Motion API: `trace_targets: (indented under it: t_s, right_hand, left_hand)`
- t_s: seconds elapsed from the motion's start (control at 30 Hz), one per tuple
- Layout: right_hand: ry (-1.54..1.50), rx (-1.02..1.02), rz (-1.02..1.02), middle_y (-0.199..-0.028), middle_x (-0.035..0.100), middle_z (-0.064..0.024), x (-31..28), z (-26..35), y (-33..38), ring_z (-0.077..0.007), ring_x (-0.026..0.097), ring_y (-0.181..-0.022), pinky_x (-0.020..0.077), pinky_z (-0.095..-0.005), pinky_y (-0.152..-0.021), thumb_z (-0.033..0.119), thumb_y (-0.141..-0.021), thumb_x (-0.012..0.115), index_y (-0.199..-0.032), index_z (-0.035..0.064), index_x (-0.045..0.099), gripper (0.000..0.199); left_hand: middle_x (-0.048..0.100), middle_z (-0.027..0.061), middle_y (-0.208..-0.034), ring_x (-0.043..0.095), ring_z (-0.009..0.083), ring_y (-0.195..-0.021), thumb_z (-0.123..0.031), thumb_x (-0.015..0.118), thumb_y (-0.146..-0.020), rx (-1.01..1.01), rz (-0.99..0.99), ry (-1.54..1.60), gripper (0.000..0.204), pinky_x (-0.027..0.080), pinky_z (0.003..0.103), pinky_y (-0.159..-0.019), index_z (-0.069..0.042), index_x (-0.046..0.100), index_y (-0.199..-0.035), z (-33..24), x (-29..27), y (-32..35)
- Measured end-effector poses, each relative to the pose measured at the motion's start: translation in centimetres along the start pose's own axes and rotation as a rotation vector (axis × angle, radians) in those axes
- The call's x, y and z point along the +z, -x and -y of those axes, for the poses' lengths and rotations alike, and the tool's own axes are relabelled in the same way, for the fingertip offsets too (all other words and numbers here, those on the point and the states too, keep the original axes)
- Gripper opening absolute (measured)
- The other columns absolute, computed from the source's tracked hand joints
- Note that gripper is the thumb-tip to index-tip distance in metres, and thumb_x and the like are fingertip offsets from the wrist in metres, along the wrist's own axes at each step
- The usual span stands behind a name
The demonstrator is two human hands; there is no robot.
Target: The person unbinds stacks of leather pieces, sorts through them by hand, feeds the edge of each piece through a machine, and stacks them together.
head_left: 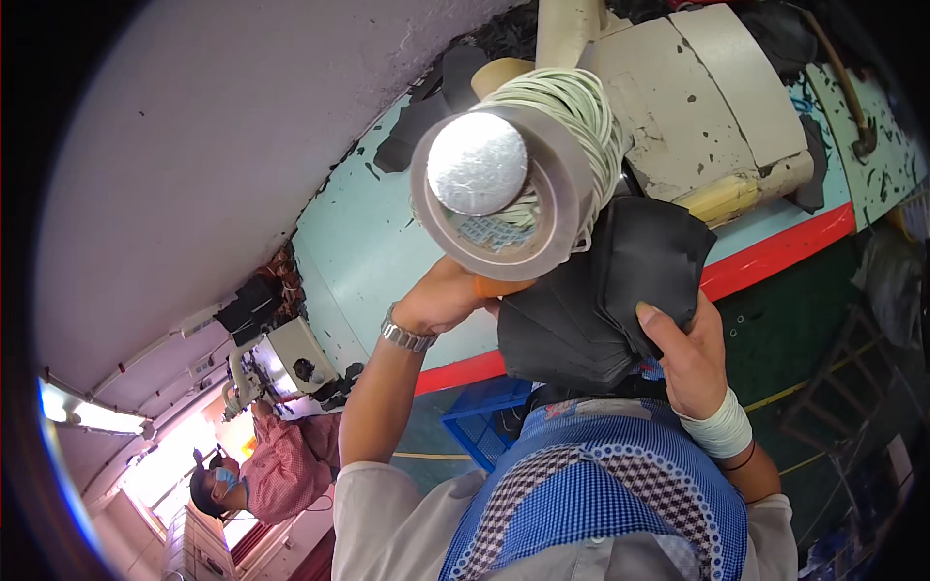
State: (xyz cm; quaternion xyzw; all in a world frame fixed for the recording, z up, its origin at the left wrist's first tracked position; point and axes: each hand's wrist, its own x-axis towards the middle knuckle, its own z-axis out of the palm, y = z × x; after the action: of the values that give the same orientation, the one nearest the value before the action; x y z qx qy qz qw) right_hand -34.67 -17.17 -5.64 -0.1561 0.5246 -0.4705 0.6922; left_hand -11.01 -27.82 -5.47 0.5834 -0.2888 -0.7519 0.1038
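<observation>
A fanned stack of flat black pieces (567, 324), leather-like in look, lies in front of my body. My right hand (693, 353) grips its right part, a thick bundle with rounded corners (654, 257), with the thumb on top. At the left edge of the stack is my left hand (450, 295), an orange cover (499, 287) on one finger. Most of its fingers are hidden under a pale round tub (557, 228). That tub has a shiny silver disc (477, 163) at its top and a coil of cream cord (596, 121) around its far side.
A cream machine (697, 97) with chipped paint stands on the pale green table (358, 242), which has a red front edge (785, 254). Black scraps (412, 131) lie behind the tub. A blue crate (475, 421) is below. Further left, a co-worker (286, 465) sits at another machine (295, 353).
</observation>
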Motion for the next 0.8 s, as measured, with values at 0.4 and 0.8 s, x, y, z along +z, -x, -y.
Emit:
trace_targets:
  t_s: [0.4,0.8]
  right_hand:
    - [0.065,-0.015,-0.008,-0.113,0.061,-0.0103,-0.3,0.2,0.4,-0.0166,0.058,-0.103,0.0448,-0.0300,-0.093,0.004,-0.089,0.058,-0.121,-0.0046,0.052,0.034]
    - [-0.053,-0.041,-0.122,-0.114,0.060,-0.0123,0.1,0.2,0.5,-0.0179,0.058,-0.104,0.0453,-0.0308,-0.093,0.004,-0.087,0.059,-0.122,-0.0051,0.049,0.037]
  left_hand:
    - [0.056,-0.0051,-0.080,0.046,0.0036,-0.072,-0.020,0.068,-0.089,0.009,0.063,-0.409,0.018,0.035,0.022,-0.060,-0.004,0.065,-0.096,0.6,0.5,-1.5]
    - [0.065,0.0002,-0.091,0.055,0.0044,-0.076,-0.023,0.066,-0.092,0.069,0.086,-0.062,0.023,0.043,0.021,-0.066,-0.003,0.066,-0.103,0.8,0.7,-0.8]
